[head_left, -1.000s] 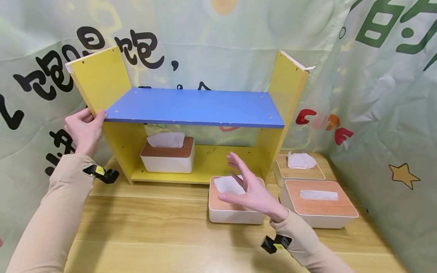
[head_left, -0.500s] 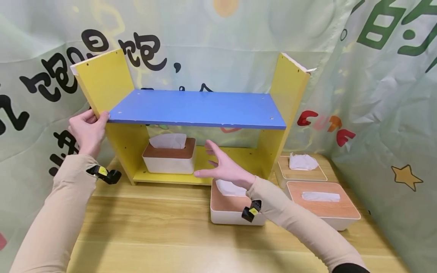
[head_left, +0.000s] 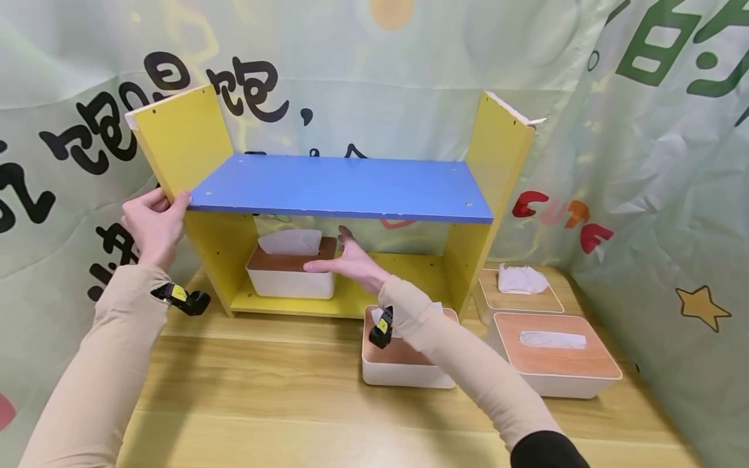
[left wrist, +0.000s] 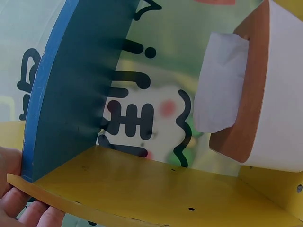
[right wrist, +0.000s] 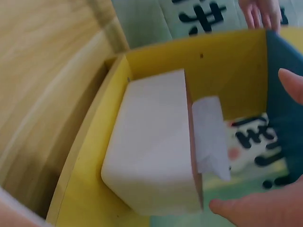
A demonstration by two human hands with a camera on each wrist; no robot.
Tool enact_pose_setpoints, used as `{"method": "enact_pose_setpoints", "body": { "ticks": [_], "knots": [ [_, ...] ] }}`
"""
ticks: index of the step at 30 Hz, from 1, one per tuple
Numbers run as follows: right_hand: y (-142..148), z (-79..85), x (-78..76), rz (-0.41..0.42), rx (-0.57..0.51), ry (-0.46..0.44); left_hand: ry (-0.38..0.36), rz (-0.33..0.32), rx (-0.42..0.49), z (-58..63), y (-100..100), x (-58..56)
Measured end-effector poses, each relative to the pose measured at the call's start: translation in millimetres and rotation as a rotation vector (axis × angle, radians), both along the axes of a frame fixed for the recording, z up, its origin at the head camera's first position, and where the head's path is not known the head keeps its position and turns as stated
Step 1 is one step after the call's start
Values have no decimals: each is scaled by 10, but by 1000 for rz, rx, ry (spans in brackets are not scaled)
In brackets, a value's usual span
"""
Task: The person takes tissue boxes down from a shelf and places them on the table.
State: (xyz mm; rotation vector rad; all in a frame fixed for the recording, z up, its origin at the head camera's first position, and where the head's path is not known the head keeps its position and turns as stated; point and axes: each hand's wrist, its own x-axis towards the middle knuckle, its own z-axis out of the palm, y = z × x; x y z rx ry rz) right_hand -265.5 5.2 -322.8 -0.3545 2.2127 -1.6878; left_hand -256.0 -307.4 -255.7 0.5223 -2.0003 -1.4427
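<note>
A yellow shelf unit (head_left: 181, 140) with a blue middle board (head_left: 345, 185) stands on the table. My left hand (head_left: 153, 224) grips the edge of its left side panel, thumb by the blue board's corner. In the lower compartment, toward the left, sits a white tissue box (head_left: 289, 284) with a brown wooden lid and a tissue sticking out. My right hand (head_left: 354, 263) is at that box's right end, thumb and fingers spread apart. In the right wrist view the fingertips (right wrist: 292, 85) are off the box; whether the thumb touches it I cannot tell.
Another tissue box (head_left: 409, 374) stands on the wooden table (head_left: 263, 390) before the shelf, under my right forearm. Two more, a wood-lidded box (head_left: 556, 374) and a lighter-lidded box (head_left: 521, 299), stand at the right. Printed cloth (head_left: 374, 78) hangs behind.
My right hand has moved left and forward, from above the front tissue box to the box inside the lower compartment. The left hand keeps its grip on the shelf's side panel.
</note>
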Motion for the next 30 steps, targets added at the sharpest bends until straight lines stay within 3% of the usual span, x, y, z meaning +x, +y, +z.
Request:
{"method": "enact_pose_setpoints", "body": {
  "ticks": [6, 11, 18, 25, 30],
  "knots": [
    [-170, -153, -241, -67, -33, -33, 18, -7, -8, -24, -9, 1],
    [-241, -325, -361, -54, -43, -43, 23, -2, -13, -19, -9, 12],
    [-299, -540, -428, -86, 83, 2, 29, 4, -17, -9, -13, 4],
    [-322, -590, -444, -76, 170, 46, 37, 2, -35, -18, -10, 7],
    [-325, -660, -538, -96, 250, 26, 49, 2, -44, -17, -7, 7]
  ]
}}
